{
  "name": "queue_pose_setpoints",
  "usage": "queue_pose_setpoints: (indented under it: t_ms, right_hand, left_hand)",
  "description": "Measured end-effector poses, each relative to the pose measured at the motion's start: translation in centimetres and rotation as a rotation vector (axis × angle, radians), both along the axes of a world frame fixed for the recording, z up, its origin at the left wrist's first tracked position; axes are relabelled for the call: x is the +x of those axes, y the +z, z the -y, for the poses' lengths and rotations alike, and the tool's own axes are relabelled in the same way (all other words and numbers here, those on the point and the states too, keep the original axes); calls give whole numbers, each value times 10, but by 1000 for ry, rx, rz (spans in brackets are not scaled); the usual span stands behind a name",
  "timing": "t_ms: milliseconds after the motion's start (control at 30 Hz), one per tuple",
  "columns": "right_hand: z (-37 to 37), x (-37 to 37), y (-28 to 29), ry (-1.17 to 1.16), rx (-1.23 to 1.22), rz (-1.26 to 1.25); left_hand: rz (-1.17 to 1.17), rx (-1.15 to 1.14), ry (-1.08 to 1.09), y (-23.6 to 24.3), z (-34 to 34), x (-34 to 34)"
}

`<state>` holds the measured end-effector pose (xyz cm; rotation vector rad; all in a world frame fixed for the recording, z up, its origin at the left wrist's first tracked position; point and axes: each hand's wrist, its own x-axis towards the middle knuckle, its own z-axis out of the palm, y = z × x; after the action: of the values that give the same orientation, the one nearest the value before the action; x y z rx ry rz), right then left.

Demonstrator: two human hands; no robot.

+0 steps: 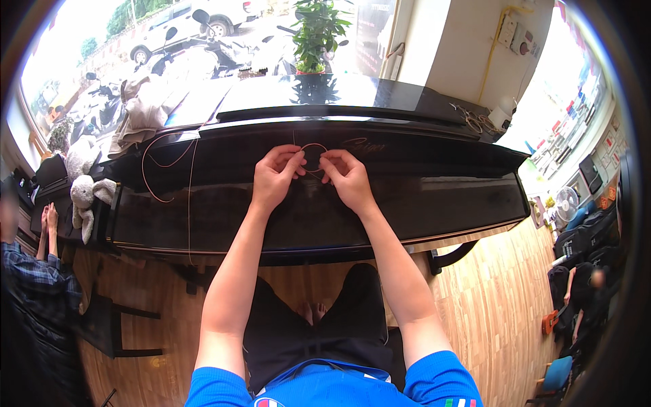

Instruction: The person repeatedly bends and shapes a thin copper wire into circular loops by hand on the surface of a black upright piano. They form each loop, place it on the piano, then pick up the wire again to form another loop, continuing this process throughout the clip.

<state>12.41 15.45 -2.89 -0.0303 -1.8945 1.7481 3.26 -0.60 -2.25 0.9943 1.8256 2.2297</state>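
A thin copper-coloured string, like an instrument string, is bent into a small ring (313, 144) in front of me, over the black upright piano (441, 197). My left hand (274, 178) pinches the ring's left side between thumb and fingers. On its right side, my right hand (348, 180) closes in a similar pinch. The fingertips hide parts of the ring. Further left, a loose copper-coloured string (144, 178) curves down over the piano front. Beside it another thin string (190, 203) hangs almost straight.
A potted plant (319, 34) stands on the piano top. Scissors (478, 121) lie at its back right. At the left are a plush rabbit (83, 193), a dark chair (115, 325) and another person's hands (49, 220). Wooden floor (475, 298) surrounds my seat.
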Motion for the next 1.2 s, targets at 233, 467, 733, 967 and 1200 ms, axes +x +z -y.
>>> queue_pose_setpoints:
  t_ms: [233, 467, 733, 967, 1200]
  right_hand:
    - [-3, -5, -9, -101, 128, -20]
    - [2, -7, -5, -211, 179, -103]
    - [-2, -1, -3, -44, 100, 31]
    - [-4, -7, -11, -50, 107, -26]
    - [1, 4, 5, 140, -17, 2]
  left_hand:
    - [3, 73, 24, -1, 0, -4]
    - [21, 113, 46, 0, 0, -3]
    - [20, 139, 70, -2, 0, -4]
    - [26, 169, 124, -1, 0, -5]
    - [16, 163, 141, -4, -2, -5]
